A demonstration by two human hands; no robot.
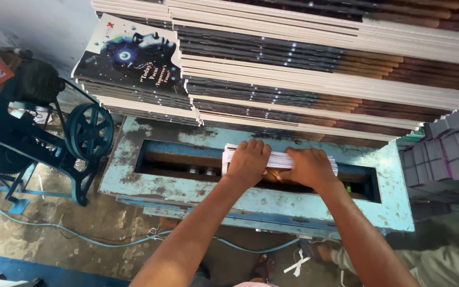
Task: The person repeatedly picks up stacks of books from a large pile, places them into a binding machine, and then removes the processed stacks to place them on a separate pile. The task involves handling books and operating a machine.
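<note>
Far left, 9 o'clock: dark cast-iron machine frame with a spoked flywheel [90, 132], matte, grimy; a blue cable [81, 234] runs across the stained concrete floor below it. At 11 o'clock: stack of glossy dark-covered booklets [128, 58], top cover showing, edges fanned slightly. Centre: the desk [128, 175] is a worn light-blue metal top, paint chipped to rust, with a long rectangular slot [176, 162] cut through it; two metal rollers or studs visible inside, can't tell which. Left hand [248, 162] lies palm-down, fingers curled over the far edge of a bundle of white sheets [282, 158] standing on edge in the slot at roughly dead centre. Right hand [310, 167] clamps the same bundle from the 3 o'clock side, thumb hidden, fingers wrapped over the top. Both hands closed on the bundle, touching each other. Handling judgement: the bundle looks like loose paper signatures, light to moderate weight, stiff on edge when squeezed but will splay or slide if pressure drops; smooth faces, so slippery between layers. Best hold is both ends of the top edge, squeezing inward. From 12 to 2 o'clock: big layered stacks of printed sheets [320, 69], brown and white bands, overhang the desk's far side. At 3 o'clock: piles of grey-purple cut blocks [452, 149], sawtooth edges.
</note>
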